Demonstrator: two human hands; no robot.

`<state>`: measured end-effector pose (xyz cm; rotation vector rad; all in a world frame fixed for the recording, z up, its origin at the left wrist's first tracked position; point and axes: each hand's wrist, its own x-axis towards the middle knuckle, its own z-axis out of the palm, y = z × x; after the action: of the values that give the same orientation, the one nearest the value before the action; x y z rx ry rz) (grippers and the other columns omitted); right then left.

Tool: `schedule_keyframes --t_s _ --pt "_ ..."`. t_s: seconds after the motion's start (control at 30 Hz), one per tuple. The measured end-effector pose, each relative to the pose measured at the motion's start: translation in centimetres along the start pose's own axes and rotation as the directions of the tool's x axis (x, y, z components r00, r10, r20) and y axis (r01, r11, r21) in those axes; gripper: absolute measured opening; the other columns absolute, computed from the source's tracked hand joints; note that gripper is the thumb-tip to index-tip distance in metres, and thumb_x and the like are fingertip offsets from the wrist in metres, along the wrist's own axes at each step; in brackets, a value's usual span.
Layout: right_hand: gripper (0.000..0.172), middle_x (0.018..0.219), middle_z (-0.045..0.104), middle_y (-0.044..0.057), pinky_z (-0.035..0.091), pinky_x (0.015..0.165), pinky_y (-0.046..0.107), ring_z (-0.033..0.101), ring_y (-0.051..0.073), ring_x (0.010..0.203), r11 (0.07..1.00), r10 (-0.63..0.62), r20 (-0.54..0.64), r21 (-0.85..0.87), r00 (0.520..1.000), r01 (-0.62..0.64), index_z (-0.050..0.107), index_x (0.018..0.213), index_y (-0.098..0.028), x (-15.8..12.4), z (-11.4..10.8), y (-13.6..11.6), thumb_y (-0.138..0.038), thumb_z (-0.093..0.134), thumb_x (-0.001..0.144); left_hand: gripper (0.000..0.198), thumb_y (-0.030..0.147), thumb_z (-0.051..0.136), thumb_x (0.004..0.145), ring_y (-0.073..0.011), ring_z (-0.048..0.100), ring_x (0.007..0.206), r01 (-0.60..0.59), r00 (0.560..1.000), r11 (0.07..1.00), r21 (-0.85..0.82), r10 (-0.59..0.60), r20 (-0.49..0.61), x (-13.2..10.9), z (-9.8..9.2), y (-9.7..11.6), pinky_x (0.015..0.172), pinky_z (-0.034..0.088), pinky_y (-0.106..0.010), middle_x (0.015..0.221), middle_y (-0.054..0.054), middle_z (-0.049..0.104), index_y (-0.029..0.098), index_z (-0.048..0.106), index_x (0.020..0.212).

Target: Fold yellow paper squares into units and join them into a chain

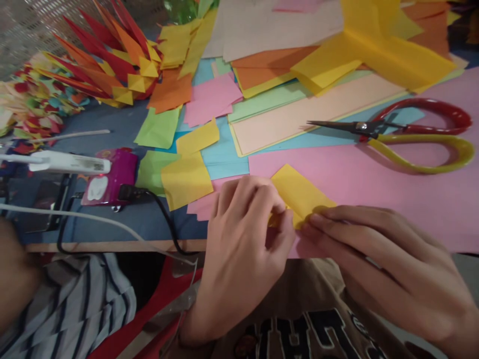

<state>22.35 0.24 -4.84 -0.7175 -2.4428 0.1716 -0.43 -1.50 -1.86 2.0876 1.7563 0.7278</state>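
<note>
A small sheet of yellow paper [301,189] lies on the pink paper [374,184] at the table's front edge, with a fold along its near side. My left hand [249,234] pinches the paper's left part between thumb and curled fingers. The fingertips of my right hand [381,249] are pressed together on its right corner. Parts of the paper are hidden under both hands. Beyond my right hand lie scissors [362,128] with one red and one yellow handle, blades pointing left.
Stacks of coloured paper, pink [213,97], green [159,127] and orange [262,70], cover the table. A spiky folded-paper piece [123,75] stands at the back left. A purple power adapter [112,174] with cables sits left; beside me is a person in a striped garment [82,304].
</note>
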Motion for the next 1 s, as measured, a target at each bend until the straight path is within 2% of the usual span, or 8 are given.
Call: schedule_keyframes --t_s 0.07,0.23,0.33,0.43,0.57,0.73,0.83,1.0 --pt "0.025 0.124 0.076 0.009 0.055 0.112 0.042 0.066 0.026 0.127 0.999 0.026 -0.022 -0.024 0.999 -0.027 0.072 0.119 -0.009 0.1 0.0 -0.4 0.002 0.061 0.098 0.006 0.018 0.061 0.108 -0.0239 0.059 0.116 0.013 1.000 1.000 0.025 -0.013 -0.001 -0.1 -0.1 -0.1 0.104 0.046 -0.045 0.120 -0.004 0.066 0.022 0.060 0.112" --pt "0.034 0.131 0.075 0.005 0.054 0.111 0.041 0.068 0.024 0.125 0.995 0.089 -0.040 -0.039 0.995 -0.090 0.070 0.128 -0.013 -0.2 0.3 -1.0 0.003 0.059 0.100 0.026 0.023 0.057 0.112 -0.0286 0.054 0.132 0.043 0.998 0.991 0.126 -0.050 0.049 -0.9 -1.1 -0.5 0.118 0.042 -0.051 0.142 -0.006 0.061 0.028 0.061 0.138" --pt "0.036 0.133 0.075 0.005 0.056 0.111 0.040 0.070 0.023 0.126 0.995 0.099 -0.069 -0.025 0.993 -0.101 0.071 0.129 -0.014 -0.2 0.5 -1.0 0.002 0.064 0.097 0.036 0.015 0.048 0.113 -0.0297 0.054 0.139 0.044 0.999 0.985 0.166 -0.039 -0.034 -1.0 -1.9 -0.7 0.120 0.043 -0.052 0.147 -0.008 0.062 0.029 0.060 0.144" --pt "0.022 0.139 0.073 0.009 0.056 0.113 0.042 0.069 0.026 0.131 0.996 0.067 -0.079 -0.047 0.995 -0.071 0.073 0.119 -0.012 0.0 0.3 -0.9 -0.010 0.070 0.097 0.043 0.007 0.042 0.112 -0.0246 0.058 0.143 -0.104 0.992 0.986 0.134 0.113 -0.063 -0.2 -2.1 -0.7 0.121 0.045 -0.045 0.149 -0.006 0.067 0.027 0.060 0.146" --pt "0.015 0.135 0.074 0.008 0.056 0.115 0.039 0.070 0.025 0.129 0.991 0.097 -0.118 -0.084 0.988 -0.107 0.072 0.109 -0.015 0.4 -0.2 -0.5 -0.022 0.078 0.097 0.043 0.014 0.051 0.114 -0.0234 0.061 0.141 -0.322 0.943 0.939 0.118 0.307 0.132 1.5 -0.8 -0.3 0.121 0.044 -0.043 0.152 -0.004 0.068 0.027 0.054 0.155" --pt "0.022 0.132 0.073 0.009 0.059 0.099 0.047 0.067 0.031 0.116 0.959 0.167 -0.123 -0.209 0.978 -0.190 0.069 0.112 -0.017 0.4 -0.6 -0.2 -0.014 0.080 0.094 0.032 0.022 0.055 0.116 -0.0251 0.066 0.121 -0.254 0.952 0.960 0.121 0.226 0.206 2.6 -0.2 -0.1 0.106 0.051 -0.043 0.134 -0.006 0.072 0.022 0.061 0.147" --pt "0.019 0.129 0.071 0.008 0.060 0.097 0.040 0.068 0.025 0.112 0.964 0.222 -0.091 -0.128 0.971 -0.233 0.069 0.119 -0.017 0.2 -0.7 -0.1 -0.011 0.070 0.101 0.024 0.028 0.055 0.117 -0.0241 0.066 0.114 -0.249 0.955 0.965 0.082 0.230 0.187 3.0 -0.4 -0.5 0.102 0.052 -0.043 0.122 -0.004 0.075 0.022 0.067 0.137" --pt "0.022 0.136 0.069 0.009 0.060 0.106 0.033 0.068 0.020 0.122 0.989 0.144 0.016 -0.046 0.989 -0.143 0.068 0.128 -0.014 0.1 -0.9 0.4 -0.011 0.057 0.109 0.016 0.018 0.061 0.113 -0.0217 0.065 0.111 -0.318 0.944 0.946 0.060 0.309 0.118 3.0 0.0 -1.2 0.097 0.052 -0.039 0.119 -0.002 0.074 0.025 0.073 0.119"
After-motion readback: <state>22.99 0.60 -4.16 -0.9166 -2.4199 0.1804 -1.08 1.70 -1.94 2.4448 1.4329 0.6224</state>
